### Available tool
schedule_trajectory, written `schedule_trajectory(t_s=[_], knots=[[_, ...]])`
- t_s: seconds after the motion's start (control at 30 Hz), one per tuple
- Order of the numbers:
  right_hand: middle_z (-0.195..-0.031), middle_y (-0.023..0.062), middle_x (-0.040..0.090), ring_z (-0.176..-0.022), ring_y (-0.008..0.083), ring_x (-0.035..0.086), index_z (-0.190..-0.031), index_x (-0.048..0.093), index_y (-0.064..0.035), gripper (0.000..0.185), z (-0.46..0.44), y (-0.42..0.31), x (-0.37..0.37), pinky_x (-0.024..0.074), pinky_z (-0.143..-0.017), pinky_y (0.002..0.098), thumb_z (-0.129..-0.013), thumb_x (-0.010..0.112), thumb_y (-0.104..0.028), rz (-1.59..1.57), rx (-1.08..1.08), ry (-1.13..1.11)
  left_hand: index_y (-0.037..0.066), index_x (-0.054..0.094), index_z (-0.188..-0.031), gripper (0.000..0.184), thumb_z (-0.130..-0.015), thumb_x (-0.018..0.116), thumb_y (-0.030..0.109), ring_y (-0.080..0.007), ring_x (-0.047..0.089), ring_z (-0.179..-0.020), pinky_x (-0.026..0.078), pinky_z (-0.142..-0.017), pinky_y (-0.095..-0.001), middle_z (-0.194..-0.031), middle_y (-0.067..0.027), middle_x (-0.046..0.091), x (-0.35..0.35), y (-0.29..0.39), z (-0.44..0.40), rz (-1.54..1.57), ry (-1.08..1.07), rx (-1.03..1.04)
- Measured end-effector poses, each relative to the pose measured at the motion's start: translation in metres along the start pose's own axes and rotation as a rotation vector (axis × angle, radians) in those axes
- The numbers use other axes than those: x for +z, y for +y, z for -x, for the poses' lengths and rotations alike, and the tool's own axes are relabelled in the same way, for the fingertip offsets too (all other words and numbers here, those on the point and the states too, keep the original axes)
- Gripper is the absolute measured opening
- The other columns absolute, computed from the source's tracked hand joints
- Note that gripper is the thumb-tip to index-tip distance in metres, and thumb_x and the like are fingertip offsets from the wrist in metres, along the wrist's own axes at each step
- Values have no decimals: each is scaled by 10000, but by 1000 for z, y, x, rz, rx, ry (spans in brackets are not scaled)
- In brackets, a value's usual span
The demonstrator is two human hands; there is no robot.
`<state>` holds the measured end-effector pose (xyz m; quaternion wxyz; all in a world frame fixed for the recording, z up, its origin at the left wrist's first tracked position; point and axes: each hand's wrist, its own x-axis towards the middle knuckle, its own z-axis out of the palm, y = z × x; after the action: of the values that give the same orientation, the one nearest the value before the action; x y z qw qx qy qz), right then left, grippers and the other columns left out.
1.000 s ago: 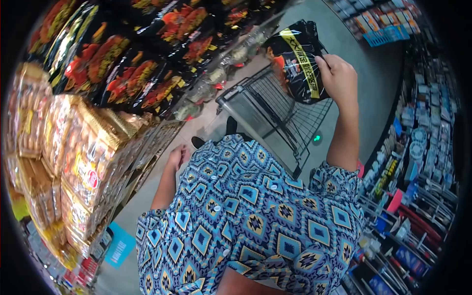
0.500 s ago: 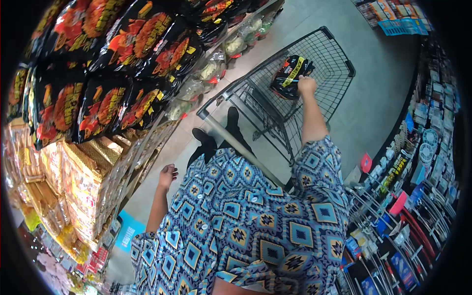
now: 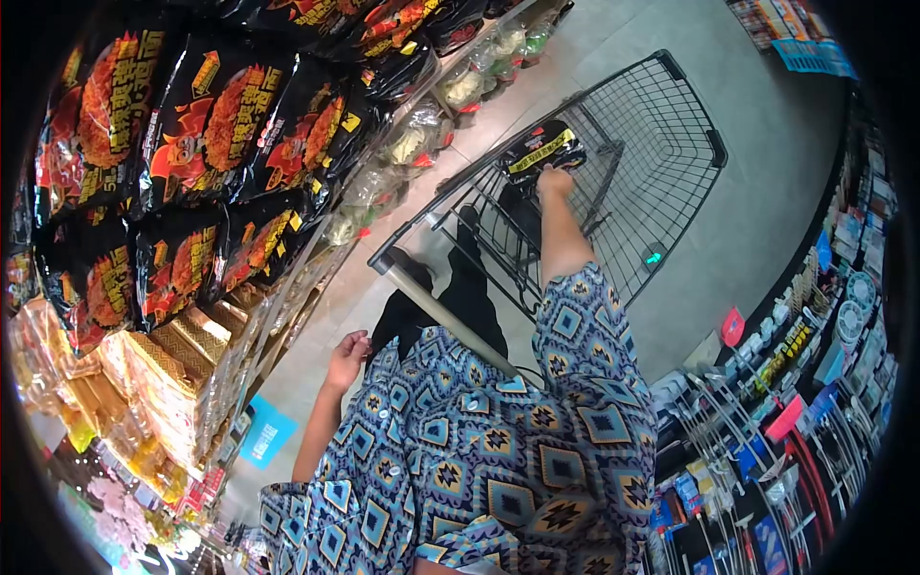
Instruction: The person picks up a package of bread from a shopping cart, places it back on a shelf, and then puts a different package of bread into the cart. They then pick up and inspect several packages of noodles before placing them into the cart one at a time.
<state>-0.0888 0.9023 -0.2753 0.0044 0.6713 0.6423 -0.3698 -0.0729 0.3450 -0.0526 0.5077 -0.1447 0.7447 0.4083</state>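
Inside the wire shopping cart (image 3: pixel 661 125), near its handle end, my right hand (image 3: pixel 556 182) grips the near edge of a black packet (image 3: pixel 541 153) with a yellow stripe. The packet is low in the basket, and whether it rests on the bottom I cannot tell. My left hand (image 3: pixel 351 353) hangs beside my left hip with its fingers loosely curled and apart, holding nothing. It is nearest to the lower shelf edge and my dark trousers.
Black noodle packets (image 3: pixel 206 125) fill the upper left shelf, above gold-wrapped packages (image 3: pixel 158 383). Bagged vegetables (image 3: pixel 412 139) line that shelf's edge. The cart handle (image 3: pixel 450 321) crosses before my waist. Household goods (image 3: pixel 767 441) hang at the right, and a blue basket (image 3: pixel 813 57) is at top right.
The black packet in my right hand has gone down into the cart and then left towards its handle end. My left hand has shifted slightly right and down.
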Motion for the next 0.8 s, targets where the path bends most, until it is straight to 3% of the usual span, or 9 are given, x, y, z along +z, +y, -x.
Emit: schedule_trajectory(t_s=[0.23,0.33,0.43,0.5,0.57,0.67,0.7,0.73,0.8], knots=[[-1073,283,652,-1028,408,633,-1002,693,41,438,18,-10,-2,486,-910,453,-865,626,-370,189,-57,-23,54,567,-1230,393,-969,569,347,-142,636,-850,479,-714,-282,-1009,-42,658,-16,-35,-4,20,76,-57],[-976,303,660,-1001,456,620,-901,703,51,382,16,2,4,479,-915,465,-848,625,-319,159,-245,-49,65,572,-1227,386,-964,570,348,-146,639,-866,483,-719,-289,-1010,-40,659,-19,-40,-2,27,117,-96],[-1018,290,661,-1003,440,630,-958,692,41,440,28,12,-8,482,-903,498,-835,623,-376,258,-191,-97,32,565,-1241,397,-961,557,312,-189,646,-902,510,-790,-327,-1035,-87,661,-26,-55,-4,-2,96,-78],[-991,283,669,-982,445,636,-937,700,44,516,8,26,0,488,-889,508,-826,604,-451,506,-320,-113,9,573,-1227,393,-956,555,293,-205,650,-903,517,-813,-336,-1031,-115,665,-30,-57,-3,-4,85,-30],[-959,277,679,-955,427,650,-920,706,43,536,1,35,-2,499,-868,496,-826,616,-477,445,-330,-79,12,577,-1227,398,-949,558,297,-196,650,-891,520,-786,-330,-1024,-112,664,-35,-53,-4,-3,71,20],[-1017,306,650,-924,449,642,-1027,616,156,556,53,30,-24,510,-862,478,-804,713,-344,146,-329,144,11,578,-1229,420,-940,568,317,-186,647,-862,525,-760,-328,-1023,-101,662,-51,-71,-14,-16,30,92],[-988,299,651,-898,426,652,-1076,575,171,540,40,36,-20,542,-797,457,-805,719,-273,258,-340,212,5,594,-1191,406,-934,575,319,-178,647,-834,527,-757,-331,-1002,-101,664,-51,-86,-29,-30,60,132],[-1026,287,665,-964,435,637,-1001,633,138,556,32,44,-16,494,-863,472,-803,693,-378,-153,-297,156,5,594,-1191,406,-934,575,319,-178,647,-834,527,-757,-331,-1002,-101,664,-51,-85,-31,-6,90,148],[-1063,293,650,-1007,421,625,-1036,625,126,497,85,8,-46,484,-875,457,-819,687,-316,-207,-300,207,-1,608,-1143,383,-930,585,316,-168,643,-802,526,-745,-330,-970,-91,661,-55,-80,-37,-45,65,179]])
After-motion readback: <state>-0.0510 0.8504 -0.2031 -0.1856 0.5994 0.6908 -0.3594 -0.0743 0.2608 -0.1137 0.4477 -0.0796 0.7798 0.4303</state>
